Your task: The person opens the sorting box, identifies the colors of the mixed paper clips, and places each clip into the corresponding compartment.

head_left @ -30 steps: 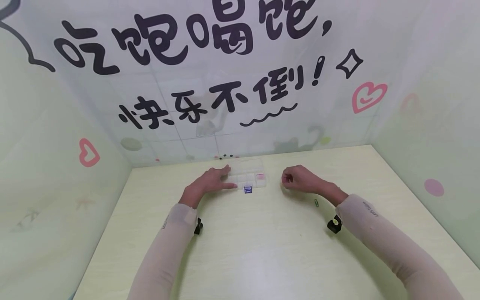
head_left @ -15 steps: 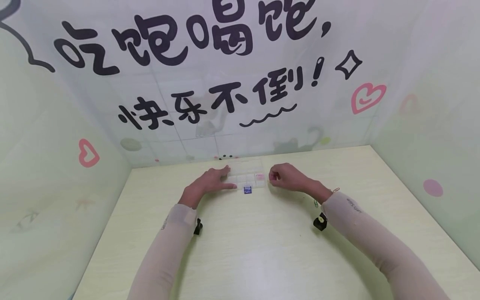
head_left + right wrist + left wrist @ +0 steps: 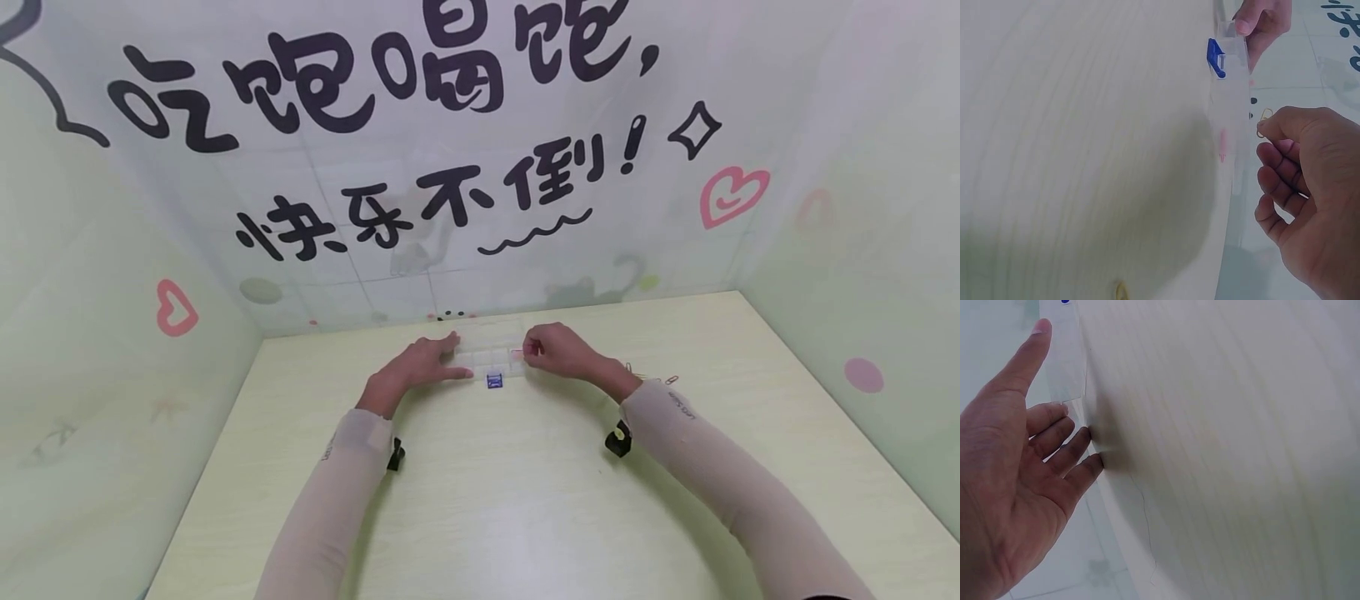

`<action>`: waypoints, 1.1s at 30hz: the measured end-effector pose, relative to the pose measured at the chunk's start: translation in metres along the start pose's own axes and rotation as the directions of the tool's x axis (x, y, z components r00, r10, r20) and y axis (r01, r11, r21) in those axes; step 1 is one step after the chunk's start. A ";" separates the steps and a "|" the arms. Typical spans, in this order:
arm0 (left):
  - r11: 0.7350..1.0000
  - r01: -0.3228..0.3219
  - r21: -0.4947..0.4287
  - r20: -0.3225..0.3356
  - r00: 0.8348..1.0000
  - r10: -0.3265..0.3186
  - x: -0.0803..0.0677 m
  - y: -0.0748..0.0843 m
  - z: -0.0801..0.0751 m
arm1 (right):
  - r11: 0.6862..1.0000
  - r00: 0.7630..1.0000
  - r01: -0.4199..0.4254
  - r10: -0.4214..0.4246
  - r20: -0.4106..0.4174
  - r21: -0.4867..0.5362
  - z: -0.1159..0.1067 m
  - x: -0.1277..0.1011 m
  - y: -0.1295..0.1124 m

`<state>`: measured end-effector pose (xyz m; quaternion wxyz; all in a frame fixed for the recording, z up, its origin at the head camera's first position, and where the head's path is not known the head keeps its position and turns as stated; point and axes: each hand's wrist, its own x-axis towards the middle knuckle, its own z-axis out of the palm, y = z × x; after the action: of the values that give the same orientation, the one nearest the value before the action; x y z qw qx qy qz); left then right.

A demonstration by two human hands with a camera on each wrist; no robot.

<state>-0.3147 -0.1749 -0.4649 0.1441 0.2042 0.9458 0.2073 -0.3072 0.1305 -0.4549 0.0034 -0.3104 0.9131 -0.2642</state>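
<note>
A clear plastic compartment box with its lid laid back stands near the back wall, a blue latch at its front. Pink pieces show in a compartment at its right end. My left hand rests at the box's left end, thumb straight along the front and the other fingers spread toward the lid. My right hand is over the box's right end. Between thumb and forefinger it pinches a yellow paper clip, held above the box in the right wrist view.
Several paper clips lie on the table right of the box, one beside the right sleeve. A yellow clip shows at the bottom of the right wrist view. The printed back wall rises close behind the box.
My right hand has moved left, from beside the box to over its right end. Clips formerly behind the right wrist now show; the green clip is now covered by the arm. The left hand stays put.
</note>
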 end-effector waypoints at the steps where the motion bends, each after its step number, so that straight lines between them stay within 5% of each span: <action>1: 1.000 -0.001 0.003 0.002 1.000 0.001 0.000 0.000 0.000 | 1.000 1.000 -0.003 0.003 0.000 -0.001 0.001 0.001 -0.001; 33: 1.000 0.002 0.018 0.008 1.000 -0.003 0.000 0.001 0.000 | 1.000 0.999 -0.008 0.008 0.031 0.023 -0.015 -0.019 0.013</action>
<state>-0.3141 -0.1740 -0.4640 0.1460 0.2051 0.9474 0.1977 -0.3014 0.1575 -0.4508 0.0222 -0.3107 0.9111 -0.2700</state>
